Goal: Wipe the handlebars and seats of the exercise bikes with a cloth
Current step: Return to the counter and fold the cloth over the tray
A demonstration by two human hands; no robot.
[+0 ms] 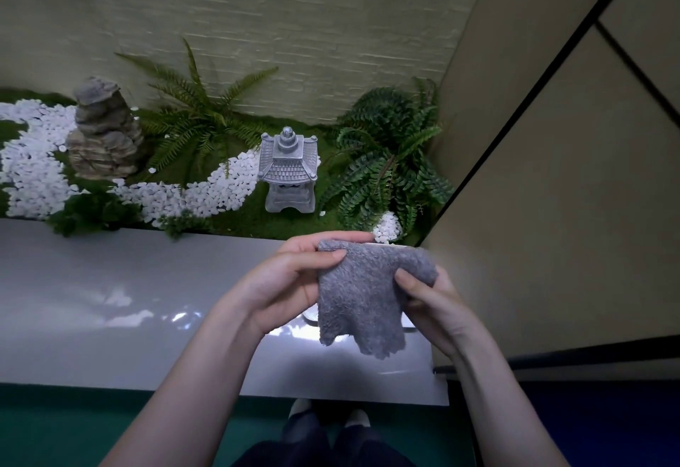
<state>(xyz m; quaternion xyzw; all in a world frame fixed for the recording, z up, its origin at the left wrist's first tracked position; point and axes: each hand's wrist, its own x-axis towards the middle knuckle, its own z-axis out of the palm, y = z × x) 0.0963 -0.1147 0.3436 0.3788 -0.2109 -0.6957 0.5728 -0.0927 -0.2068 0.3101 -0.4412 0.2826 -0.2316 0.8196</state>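
A grey fluffy cloth (362, 304) hangs between both hands above a glossy white ledge (128, 301). My left hand (290, 279) pinches the cloth's upper left corner between thumb and fingers. My right hand (430, 301) grips its upper right edge, thumb on the front. The cloth's lower edge hangs loose. No exercise bike, handlebar or seat is in view.
Behind the ledge lies a small decorative garden: a stone lantern (289, 172), a stacked rock (105, 131), white pebbles (33, 164) and ferns (386, 164). A beige panelled wall (552, 190) rises on the right. Green floor (73, 426) and my shoes (300, 407) show below.
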